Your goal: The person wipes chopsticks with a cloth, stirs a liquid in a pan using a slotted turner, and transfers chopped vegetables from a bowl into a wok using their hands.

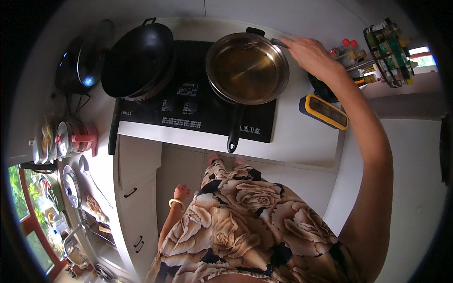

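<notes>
My right hand (308, 55) is closed on a slim dark grey handle (279, 43) at the upper right rim of a stainless steel pan (247, 69); what the handle belongs to is unclear. Shiny, clear, brownish-looking liquid lies in the pan. This pan stands on the right of a black glass cooktop (212, 120), its long black handle pointing towards me. On the left a large black wok (138, 60) sits tilted. My left hand (182, 191), with a pale bangle at the wrist, hangs beside my body, fingers loosely bent, and seems to hold nothing.
A yellow and dark blue oblong object (325, 111) lies on the counter at the right, near bottles and a spice rack (387, 55). A glass lid (92, 60) stands at the left. Farther down the left counter are a pink-handled jug (83, 138), a ladle (93, 180) and a sink.
</notes>
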`<move>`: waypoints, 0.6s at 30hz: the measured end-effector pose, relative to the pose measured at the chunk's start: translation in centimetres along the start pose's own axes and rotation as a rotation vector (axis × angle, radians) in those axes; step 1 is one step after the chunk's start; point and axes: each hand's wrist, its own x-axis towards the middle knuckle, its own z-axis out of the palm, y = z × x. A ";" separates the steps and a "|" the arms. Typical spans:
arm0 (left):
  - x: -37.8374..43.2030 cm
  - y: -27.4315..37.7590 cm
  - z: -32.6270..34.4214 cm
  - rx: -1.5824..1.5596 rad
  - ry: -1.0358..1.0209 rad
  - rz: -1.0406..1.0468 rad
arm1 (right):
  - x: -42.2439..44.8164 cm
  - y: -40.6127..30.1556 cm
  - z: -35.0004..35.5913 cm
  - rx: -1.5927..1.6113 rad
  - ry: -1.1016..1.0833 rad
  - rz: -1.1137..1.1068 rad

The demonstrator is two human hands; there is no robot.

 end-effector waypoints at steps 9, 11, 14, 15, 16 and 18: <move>1.6 -1.1 2.3 -0.400 0.034 -0.346 | -3.2 -1.0 -4.2 -0.064 -0.100 0.022; 2.2 -1.1 2.2 -0.440 0.031 -0.417 | -2.4 -0.1 -4.8 -0.162 -0.092 -0.039; 1.3 -2.5 2.2 -0.198 0.067 -0.177 | -0.7 0.1 -5.9 -0.253 -0.114 -0.139; 1.2 -3.4 2.2 -0.126 0.054 -0.115 | -0.5 0.1 -5.7 -0.251 -0.119 -0.147; 1.3 -4.2 2.2 -0.051 0.042 -0.049 | -0.6 0.5 -5.5 -0.243 -0.112 -0.193; 1.2 -5.3 2.4 0.035 0.037 0.006 | -0.7 1.1 -5.5 -0.234 -0.107 -0.243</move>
